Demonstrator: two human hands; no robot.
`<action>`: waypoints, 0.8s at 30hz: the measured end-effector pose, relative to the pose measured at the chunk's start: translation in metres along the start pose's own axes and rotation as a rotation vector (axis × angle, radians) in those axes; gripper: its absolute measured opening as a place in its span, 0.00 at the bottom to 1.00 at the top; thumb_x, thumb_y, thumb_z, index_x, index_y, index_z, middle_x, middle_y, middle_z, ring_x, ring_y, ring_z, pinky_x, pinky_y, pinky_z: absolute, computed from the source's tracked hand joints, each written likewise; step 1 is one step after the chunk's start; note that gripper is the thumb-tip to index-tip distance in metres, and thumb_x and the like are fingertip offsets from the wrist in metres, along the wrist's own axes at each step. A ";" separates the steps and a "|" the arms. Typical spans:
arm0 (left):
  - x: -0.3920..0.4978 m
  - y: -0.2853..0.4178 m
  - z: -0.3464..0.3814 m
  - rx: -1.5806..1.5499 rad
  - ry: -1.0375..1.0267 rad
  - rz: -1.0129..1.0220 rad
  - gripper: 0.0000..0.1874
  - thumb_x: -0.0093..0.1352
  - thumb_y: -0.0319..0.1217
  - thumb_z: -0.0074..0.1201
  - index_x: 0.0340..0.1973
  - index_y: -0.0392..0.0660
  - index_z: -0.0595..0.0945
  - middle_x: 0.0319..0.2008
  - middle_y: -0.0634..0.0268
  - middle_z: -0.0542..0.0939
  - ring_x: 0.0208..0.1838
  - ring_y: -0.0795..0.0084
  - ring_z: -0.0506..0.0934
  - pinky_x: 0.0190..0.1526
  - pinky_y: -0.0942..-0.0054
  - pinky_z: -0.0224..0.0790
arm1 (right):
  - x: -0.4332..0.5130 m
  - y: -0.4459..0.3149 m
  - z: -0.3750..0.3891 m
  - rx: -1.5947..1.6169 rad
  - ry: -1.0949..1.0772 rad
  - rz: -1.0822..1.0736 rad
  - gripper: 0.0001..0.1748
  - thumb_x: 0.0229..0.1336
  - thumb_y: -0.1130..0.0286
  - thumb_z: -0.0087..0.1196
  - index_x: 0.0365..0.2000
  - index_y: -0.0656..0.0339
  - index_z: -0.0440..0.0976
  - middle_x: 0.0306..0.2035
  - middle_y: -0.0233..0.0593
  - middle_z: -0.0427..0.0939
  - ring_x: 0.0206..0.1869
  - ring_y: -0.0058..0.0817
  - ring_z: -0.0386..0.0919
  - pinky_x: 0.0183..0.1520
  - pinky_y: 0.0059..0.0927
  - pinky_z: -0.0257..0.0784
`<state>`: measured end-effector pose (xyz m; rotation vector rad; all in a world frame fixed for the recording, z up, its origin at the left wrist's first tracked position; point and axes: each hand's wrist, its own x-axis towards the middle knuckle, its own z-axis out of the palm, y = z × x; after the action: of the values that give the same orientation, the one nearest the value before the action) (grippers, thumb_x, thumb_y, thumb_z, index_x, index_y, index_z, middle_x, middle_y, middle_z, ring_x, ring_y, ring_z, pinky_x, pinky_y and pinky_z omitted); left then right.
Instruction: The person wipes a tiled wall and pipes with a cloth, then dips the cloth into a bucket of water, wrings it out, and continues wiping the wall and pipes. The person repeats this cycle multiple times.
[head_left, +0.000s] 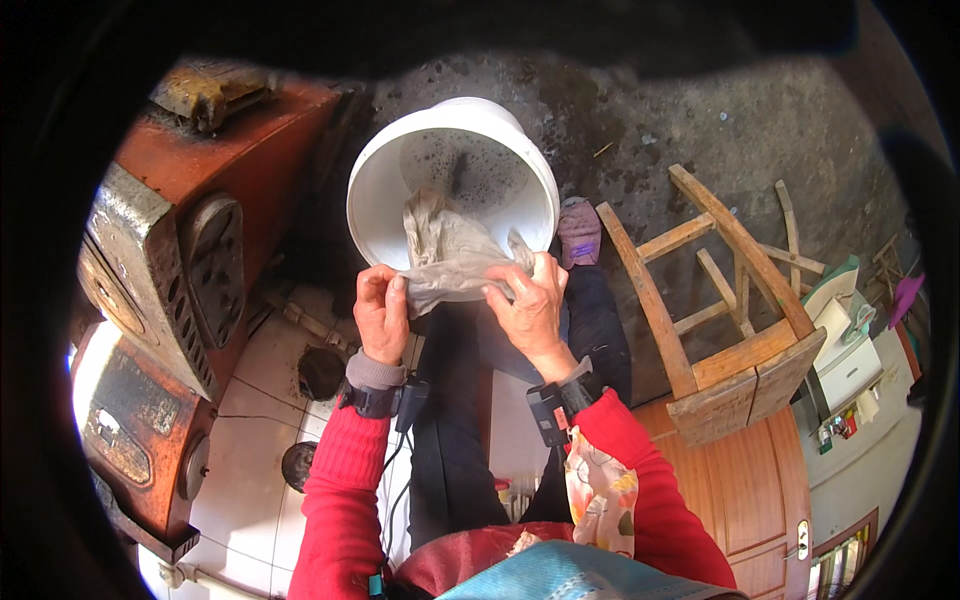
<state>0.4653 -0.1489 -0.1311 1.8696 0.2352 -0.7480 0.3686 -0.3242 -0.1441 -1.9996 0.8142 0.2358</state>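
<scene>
A wet grey-beige cloth (457, 240) is stretched between my two hands at the near rim of a white plastic bucket (373, 202). My left hand (381, 311) pinches its left end between thumb and fingers. My right hand (531, 304) grips the bunched right end, fingers curled over it. The cloth's far part hangs inside the bucket and reaches down towards greyish, foamy water (465, 169). From this angle the bucket looks tilted towards me; its base is hidden.
On the left stands a rusty orange-brown metal stove (255, 157). A wooden stool (720, 300) is on the right, near a wooden door (742, 480). My shoe (580, 231) rests beside the bucket on the stained, wet floor (637, 112). A cable (397, 480) hangs from my left wrist.
</scene>
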 end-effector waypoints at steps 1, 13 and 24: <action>-0.001 0.001 -0.002 0.056 -0.027 0.055 0.03 0.70 0.24 0.48 0.38 0.42 0.72 0.31 0.68 0.72 0.30 0.82 0.67 0.33 0.82 0.62 | 0.001 -0.003 0.000 -0.026 0.063 -0.022 0.16 0.38 0.72 0.65 0.34 0.51 0.79 0.47 0.47 0.67 0.55 0.46 0.63 0.58 0.48 0.55; -0.006 -0.008 -0.004 0.259 -0.192 0.056 0.23 0.63 0.17 0.53 0.55 0.41 0.72 0.58 0.57 0.68 0.49 0.69 0.78 0.44 0.76 0.73 | 0.002 -0.021 -0.012 0.556 -0.142 -0.127 0.07 0.45 0.77 0.60 0.27 0.60 0.73 0.33 0.37 0.78 0.43 0.35 0.76 0.60 0.41 0.61; 0.066 -0.040 0.039 0.826 -0.713 0.365 0.36 0.57 0.32 0.59 0.62 0.54 0.67 0.69 0.52 0.54 0.73 0.46 0.48 0.69 0.46 0.37 | -0.011 -0.009 -0.055 2.058 -0.838 0.125 0.10 0.49 0.74 0.62 0.27 0.64 0.70 0.27 0.42 0.76 0.32 0.30 0.73 0.37 0.30 0.67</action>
<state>0.4827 -0.1784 -0.2104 2.1367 -0.9739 -1.3069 0.3574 -0.3619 -0.1026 0.1519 0.2209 0.1324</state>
